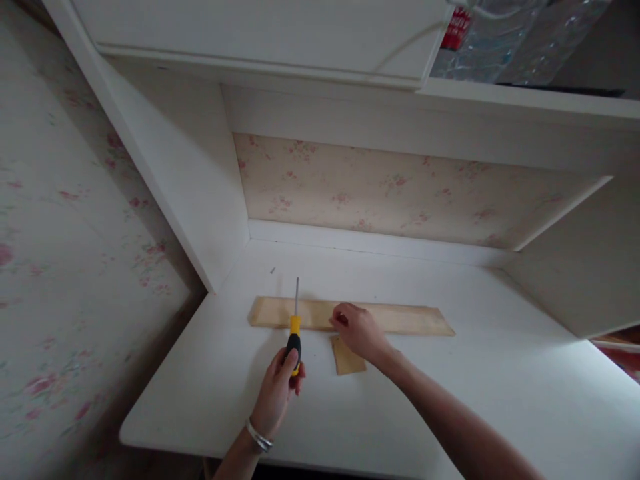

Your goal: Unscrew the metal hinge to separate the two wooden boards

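Note:
My left hand (277,383) is wrapped round the handle of a yellow and black screwdriver (295,327), whose metal shaft points away from me. Behind that shaft a long, flat wooden board (405,318) lies across the white desk. My right hand (357,328) is over the middle of the board, thumb and fingers curled together in a pinch; whatever they hold, if anything, is too small to make out. Partly under the right hand, on the near side of the board, lies a small squarish wooden piece (349,360).
The white desktop (200,393) ends at a rounded front-left corner. A small dark bit (273,271) lies behind the board. White side panels (180,147) flank the desk, and a cabinet (270,33) hangs above. Clear plastic bottles (495,40) stand on the upper right shelf.

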A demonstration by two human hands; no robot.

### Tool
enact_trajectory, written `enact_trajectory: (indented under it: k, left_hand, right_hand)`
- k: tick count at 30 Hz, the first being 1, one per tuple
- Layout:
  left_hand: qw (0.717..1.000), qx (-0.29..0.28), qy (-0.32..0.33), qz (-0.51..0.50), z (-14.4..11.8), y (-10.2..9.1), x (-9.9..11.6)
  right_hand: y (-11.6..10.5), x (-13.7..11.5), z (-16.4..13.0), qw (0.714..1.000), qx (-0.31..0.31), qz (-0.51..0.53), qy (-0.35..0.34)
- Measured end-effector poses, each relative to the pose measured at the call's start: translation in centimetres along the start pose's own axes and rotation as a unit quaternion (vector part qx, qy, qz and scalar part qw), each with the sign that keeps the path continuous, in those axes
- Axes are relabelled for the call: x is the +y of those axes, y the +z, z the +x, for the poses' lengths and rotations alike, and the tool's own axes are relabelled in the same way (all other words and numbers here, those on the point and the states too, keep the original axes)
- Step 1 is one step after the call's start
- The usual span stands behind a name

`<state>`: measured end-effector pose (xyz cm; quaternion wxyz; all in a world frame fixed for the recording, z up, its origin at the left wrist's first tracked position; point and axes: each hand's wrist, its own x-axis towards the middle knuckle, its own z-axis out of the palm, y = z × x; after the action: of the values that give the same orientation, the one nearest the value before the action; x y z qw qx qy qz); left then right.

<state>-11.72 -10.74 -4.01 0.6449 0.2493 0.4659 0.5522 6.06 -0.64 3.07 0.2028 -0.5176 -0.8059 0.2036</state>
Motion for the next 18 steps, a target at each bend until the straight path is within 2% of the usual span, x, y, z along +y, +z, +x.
enact_trajectory:
  k: [7, 10, 14, 18]
  left_hand:
    - [0.993, 0.085, -0.005, -0.087, 0.9, -0.4, -0.6]
    - [0.990, 0.096, 0.003, -0.102, 1.2, -0.5, -0.6]
    - [0.990, 0.078, 0.013, -0.113, 1.4, -0.5, -0.6]
    - [0.990, 0.076, 0.012, -0.115, 1.4, -0.5, -0.7]
  right_hand:
    - [6.1, -0.5, 10.9, 0.998, 0.009, 0.039, 0.038]
    - [8.6, -1.7, 14.6, 0.998, -0.002, 0.037, 0.049]
    - [10.3, -2.8, 17.5, 0.997, -0.009, 0.045, 0.058]
    - [9.9, -2.6, 18.2, 0.996, -0.016, 0.083, 0.042]
